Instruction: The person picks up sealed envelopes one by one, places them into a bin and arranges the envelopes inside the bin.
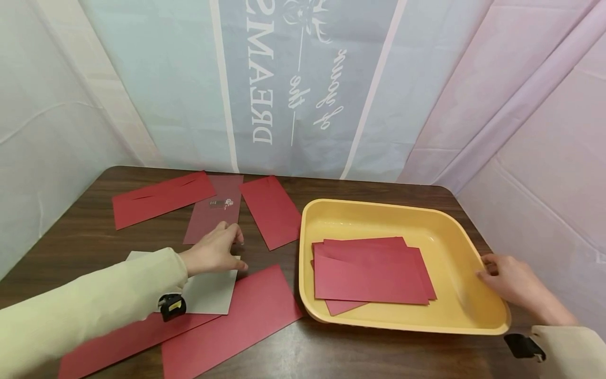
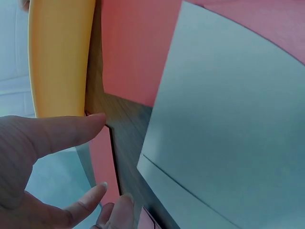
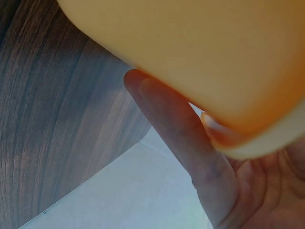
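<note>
My right hand grips the right rim of a yellow plastic tub, thumb over the inner side and fingers along the outside, as the right wrist view shows. Inside the tub lies a loose stack of red envelopes. My left hand is over a pale grey-white envelope, thumb and fingers spread apart with nothing between them. In the left wrist view the pale envelope shows a flap line near one end. It overlaps large red envelopes on the near side of the table.
Toward the back left lie a red envelope with slits, a darker red one with a small print, and another red envelope beside the tub. Printed fabric hangs behind the dark wooden table.
</note>
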Available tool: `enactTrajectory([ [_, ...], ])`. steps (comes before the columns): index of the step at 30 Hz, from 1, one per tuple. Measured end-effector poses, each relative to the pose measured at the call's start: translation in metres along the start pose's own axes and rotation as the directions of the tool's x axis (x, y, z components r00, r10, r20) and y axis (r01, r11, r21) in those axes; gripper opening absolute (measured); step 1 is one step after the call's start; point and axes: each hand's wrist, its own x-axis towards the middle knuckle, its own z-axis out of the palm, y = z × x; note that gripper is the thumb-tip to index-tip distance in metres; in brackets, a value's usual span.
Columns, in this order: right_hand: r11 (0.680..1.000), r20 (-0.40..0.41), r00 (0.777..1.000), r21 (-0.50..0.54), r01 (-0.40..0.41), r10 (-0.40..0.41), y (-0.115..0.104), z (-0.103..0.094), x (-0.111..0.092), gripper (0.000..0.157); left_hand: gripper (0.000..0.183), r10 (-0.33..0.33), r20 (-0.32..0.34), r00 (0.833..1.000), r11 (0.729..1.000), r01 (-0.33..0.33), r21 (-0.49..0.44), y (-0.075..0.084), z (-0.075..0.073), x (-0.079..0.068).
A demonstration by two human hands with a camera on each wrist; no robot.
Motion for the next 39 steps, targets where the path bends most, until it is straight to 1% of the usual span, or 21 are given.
enactTrajectory([
  [2,1.0,-0.002,1.0,-0.004,0.002,-0.002,0.0,0.0,0.0,0.041,0.049,-0.017,0.004,1.0,1.0,0.017,0.017,-0.003,-0.002,-0.001],
  [5,1.0,-0.003,1.0,-0.004,0.002,-0.003,-0.001,0.001,0.0,0.041,0.059,-0.051,0.025,0.998,0.997,0.049,0.066,-0.008,-0.005,-0.003],
  [7,1.0,-0.002,1.0,-0.005,0.002,-0.002,-0.001,0.001,0.0,0.041,0.072,-0.065,0.044,0.997,0.993,0.061,0.102,-0.012,-0.008,-0.004],
  [10,1.0,-0.001,1.0,-0.002,0.001,-0.001,-0.001,0.0,0.0,0.041,0.089,-0.07,0.057,0.996,0.987,0.061,0.148,-0.018,-0.013,-0.008],
  [12,1.0,-0.001,1.0,-0.001,0.002,-0.002,-0.002,0.0,0.0,0.041,0.093,-0.074,0.057,0.996,0.983,0.063,0.17,-0.023,-0.016,-0.011],
  [17,1.0,0.0,1.0,0.0,0.003,-0.003,-0.003,-0.001,0.002,0.04,0.09,-0.104,0.047,0.993,0.971,0.092,0.219,-0.033,-0.02,-0.018],
  [23,1.0,-0.006,1.0,-0.003,0.01,-0.01,-0.004,-0.001,0.002,0.039,0.099,-0.132,0.048,0.99,0.963,0.117,0.243,-0.042,-0.028,-0.025],
  [27,1.0,-0.003,1.0,-0.003,0.007,-0.007,-0.004,-0.001,0.001,0.039,0.109,-0.163,0.063,0.985,0.949,0.139,0.283,-0.05,-0.036,-0.03],
  [29,1.0,0.001,1.0,0.002,0.003,-0.003,-0.004,-0.002,0.001,0.039,0.114,-0.186,0.075,0.98,0.94,0.155,0.306,-0.055,-0.04,-0.033],
  [33,1.0,-0.001,1.0,0.006,-0.003,0.003,-0.004,-0.002,0.001,0.039,0.122,-0.249,0.086,0.965,0.914,0.205,0.351,-0.068,-0.05,-0.04],
  [36,1.0,-0.003,1.0,0.003,-0.003,0.003,-0.004,-0.002,0.001,0.039,0.126,-0.298,0.085,0.951,0.894,0.247,0.374,-0.077,-0.055,-0.046],
  [39,1.0,-0.003,1.0,-0.002,-0.002,0.002,-0.004,-0.002,0.001,0.039,0.13,-0.329,0.085,0.94,0.878,0.272,0.393,-0.085,-0.059,-0.05],
])
